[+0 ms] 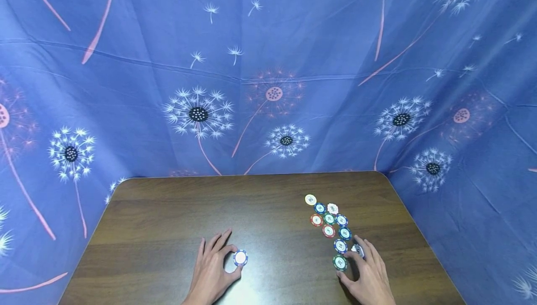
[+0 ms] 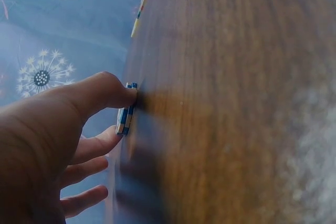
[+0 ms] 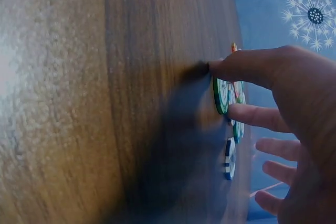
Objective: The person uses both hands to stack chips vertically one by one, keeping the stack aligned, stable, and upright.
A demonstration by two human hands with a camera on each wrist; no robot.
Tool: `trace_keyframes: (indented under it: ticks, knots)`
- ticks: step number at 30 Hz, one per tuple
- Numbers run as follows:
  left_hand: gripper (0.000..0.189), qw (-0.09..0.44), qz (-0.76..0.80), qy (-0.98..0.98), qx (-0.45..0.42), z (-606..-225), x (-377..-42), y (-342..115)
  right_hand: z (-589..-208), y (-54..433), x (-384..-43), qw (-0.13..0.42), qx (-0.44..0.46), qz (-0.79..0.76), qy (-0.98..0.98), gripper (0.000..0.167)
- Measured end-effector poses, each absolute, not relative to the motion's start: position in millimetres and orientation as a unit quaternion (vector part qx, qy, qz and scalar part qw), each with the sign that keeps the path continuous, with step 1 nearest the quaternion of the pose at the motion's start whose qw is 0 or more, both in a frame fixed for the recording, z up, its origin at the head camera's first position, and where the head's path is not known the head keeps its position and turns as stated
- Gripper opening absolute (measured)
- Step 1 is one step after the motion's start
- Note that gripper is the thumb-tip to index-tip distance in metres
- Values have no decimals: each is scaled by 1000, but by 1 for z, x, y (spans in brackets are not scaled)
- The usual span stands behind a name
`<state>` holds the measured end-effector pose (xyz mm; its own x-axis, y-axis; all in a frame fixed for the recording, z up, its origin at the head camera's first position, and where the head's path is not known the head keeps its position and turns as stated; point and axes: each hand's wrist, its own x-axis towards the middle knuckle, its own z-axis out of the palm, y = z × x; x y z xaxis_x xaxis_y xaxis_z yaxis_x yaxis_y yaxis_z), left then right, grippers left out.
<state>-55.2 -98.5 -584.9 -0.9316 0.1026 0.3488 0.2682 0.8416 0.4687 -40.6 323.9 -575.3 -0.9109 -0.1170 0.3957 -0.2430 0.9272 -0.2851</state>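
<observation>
Between thumb and index finger, my left hand (image 1: 214,267) pinches a blue-and-white poker chip (image 1: 240,258) with a plain white centre. In the left wrist view two blue-and-white chip edges (image 2: 126,109) lie face to face in that pinch, with the other fingers spread. On the right, my right hand (image 1: 369,272) has thumb and index fingertip on opposite edges of a green poker chip (image 1: 340,262). The other fingers extend past it, over a blue-and-white chip (image 1: 358,250) they partly cover. A blue chip (image 1: 340,246) lies just beyond the green one.
Several more chips, such as a yellow chip (image 1: 310,199), a red chip (image 1: 328,231) and a white chip (image 1: 333,208), form a slanting cluster on the right of the brown wooden table (image 1: 176,216). A blue dandelion-print cloth (image 1: 335,109) hangs behind and at the sides.
</observation>
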Motion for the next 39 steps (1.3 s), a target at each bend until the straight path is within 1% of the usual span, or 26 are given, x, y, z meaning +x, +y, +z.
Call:
trace_keyframes:
  ticks: [3,11,19,28,39]
  knots:
    - [34,165,-264,-945,-101,-586,-55,-98,-575,325,-41,186,94,167,-964,46]
    - [34,173,-268,-942,-101,-588,-55,-98,-578,326,-44,204,109,172,-957,43]
    - [34,157,-271,-945,-94,-588,-55,-98,-580,327,-47,233,128,167,-949,43]
    - [32,143,-278,-946,-87,-587,-56,-99,-585,327,-53,247,131,162,-946,45]
    - [34,163,-277,-942,-95,-587,-54,-99,-593,329,-56,254,126,167,-944,46]
